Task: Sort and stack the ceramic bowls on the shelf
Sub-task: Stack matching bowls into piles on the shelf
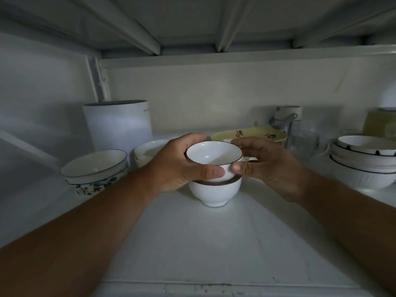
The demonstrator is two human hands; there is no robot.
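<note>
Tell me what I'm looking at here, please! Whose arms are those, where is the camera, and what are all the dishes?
The camera sits on a person's head and looks down, so you see their own two arms reaching into a white metal shelf. The left hand and the right hand together hold a small white ceramic bowl with a dark rim. It sits in a second matching white bowl that stands on the shelf. To the left is a stack of blue-rimmed bowls with a flowered one at the bottom, and behind it a tall white round container. To the right is a stack of wide white bowls with dark rims. At the back lies a pale yellow plate.
</note>
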